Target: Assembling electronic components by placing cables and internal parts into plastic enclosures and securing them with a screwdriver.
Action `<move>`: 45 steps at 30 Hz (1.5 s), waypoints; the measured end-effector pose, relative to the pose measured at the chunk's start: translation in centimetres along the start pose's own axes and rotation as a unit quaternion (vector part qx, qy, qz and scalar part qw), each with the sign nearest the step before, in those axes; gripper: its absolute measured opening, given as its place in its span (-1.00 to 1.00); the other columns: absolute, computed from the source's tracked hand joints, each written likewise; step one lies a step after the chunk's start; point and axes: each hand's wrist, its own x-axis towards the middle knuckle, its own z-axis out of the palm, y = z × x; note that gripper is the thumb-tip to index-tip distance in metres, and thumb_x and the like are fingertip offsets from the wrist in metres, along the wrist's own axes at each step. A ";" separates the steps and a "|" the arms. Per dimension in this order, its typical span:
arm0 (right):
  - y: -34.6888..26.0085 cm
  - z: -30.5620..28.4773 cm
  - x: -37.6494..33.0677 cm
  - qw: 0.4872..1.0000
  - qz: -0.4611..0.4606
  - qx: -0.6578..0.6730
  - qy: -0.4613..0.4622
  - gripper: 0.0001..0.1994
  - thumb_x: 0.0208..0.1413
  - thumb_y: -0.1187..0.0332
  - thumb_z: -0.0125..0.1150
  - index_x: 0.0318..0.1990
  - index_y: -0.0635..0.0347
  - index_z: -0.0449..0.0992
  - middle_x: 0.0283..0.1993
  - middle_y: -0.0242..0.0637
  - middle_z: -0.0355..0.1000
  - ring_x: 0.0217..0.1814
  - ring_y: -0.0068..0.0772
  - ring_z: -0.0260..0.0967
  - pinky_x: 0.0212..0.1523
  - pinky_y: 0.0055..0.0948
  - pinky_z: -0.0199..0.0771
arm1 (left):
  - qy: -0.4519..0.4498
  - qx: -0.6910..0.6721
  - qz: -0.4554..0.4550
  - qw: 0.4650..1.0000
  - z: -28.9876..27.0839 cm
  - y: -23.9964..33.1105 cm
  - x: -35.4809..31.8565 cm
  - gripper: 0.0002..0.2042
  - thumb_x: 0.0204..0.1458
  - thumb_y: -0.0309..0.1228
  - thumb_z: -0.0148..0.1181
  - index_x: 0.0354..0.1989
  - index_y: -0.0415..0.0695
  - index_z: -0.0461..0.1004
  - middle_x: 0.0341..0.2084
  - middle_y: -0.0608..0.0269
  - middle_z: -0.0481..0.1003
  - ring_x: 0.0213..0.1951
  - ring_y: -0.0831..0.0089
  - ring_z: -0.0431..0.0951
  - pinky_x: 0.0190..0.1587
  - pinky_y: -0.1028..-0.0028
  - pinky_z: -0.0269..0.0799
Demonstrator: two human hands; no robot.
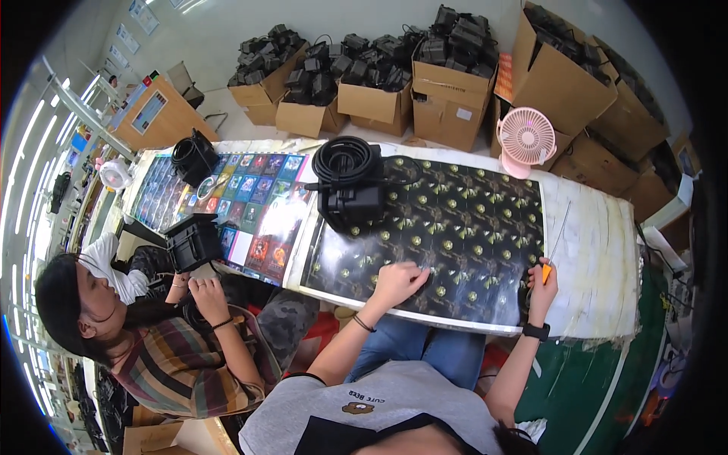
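Observation:
My right hand (541, 285) is wrapped round a screwdriver (547, 273) with an orange handle, its long thin shaft slanting up and away over the white table top. Resting above the near part of a dark patterned sheet (455, 250), my left hand (402, 283) is closed with curled fingers; anything in them is too small or hidden to make out. Beyond it, at the sheet's far left corner, stands a black boxy device (355, 203) with a thick coiled black cable (343, 159) on top. Neither hand touches this device.
A pink fan (525, 140) stands at the table's far edge. On my left, a co-worker (174, 349) handles another black device (193, 241) beside a colourful card sheet (258, 199). A tape roll (206, 188) lies there. Cardboard boxes (451, 98) full of black devices line the wall.

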 end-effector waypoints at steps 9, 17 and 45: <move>0.5 -1.1 -2.1 1.000 0.019 0.014 -0.015 -0.79 0.29 0.37 0.12 0.01 0.20 0.46 -0.42 -0.40 0.46 -0.52 -0.73 0.26 -0.48 -0.71 0.28 | -0.008 0.013 0.007 1.000 0.5 0.1 -1.8 -0.65 0.11 -0.23 0.22 -0.68 -0.13 0.54 -0.70 0.23 0.44 -0.60 0.20 0.51 -0.54 0.32 0.38; -0.6 -0.5 -1.1 0.999 -0.002 0.040 -0.026 -0.78 0.30 0.32 0.12 0.01 0.20 0.46 -0.35 -0.37 0.50 -0.43 -0.73 0.31 -0.42 -0.69 0.32 | 0.011 -0.130 -0.097 0.987 -0.1 0.1 -1.0 -0.64 0.15 -0.28 0.19 -0.68 -0.17 0.56 -0.68 0.26 0.50 -0.66 0.32 0.47 -0.55 0.38 0.29; -1.9 7.0 -0.4 0.936 -0.237 -0.238 -0.102 -0.78 -0.03 0.44 0.37 -0.19 0.19 0.57 -0.24 -0.11 0.56 -0.19 -0.01 0.52 -0.17 -0.23 0.50 | -0.009 -0.023 0.164 0.986 6.1 2.6 5.7 -0.70 0.09 -0.28 0.22 -0.64 -0.16 0.48 -0.62 0.20 0.41 -0.44 0.21 0.48 -0.36 0.27 0.45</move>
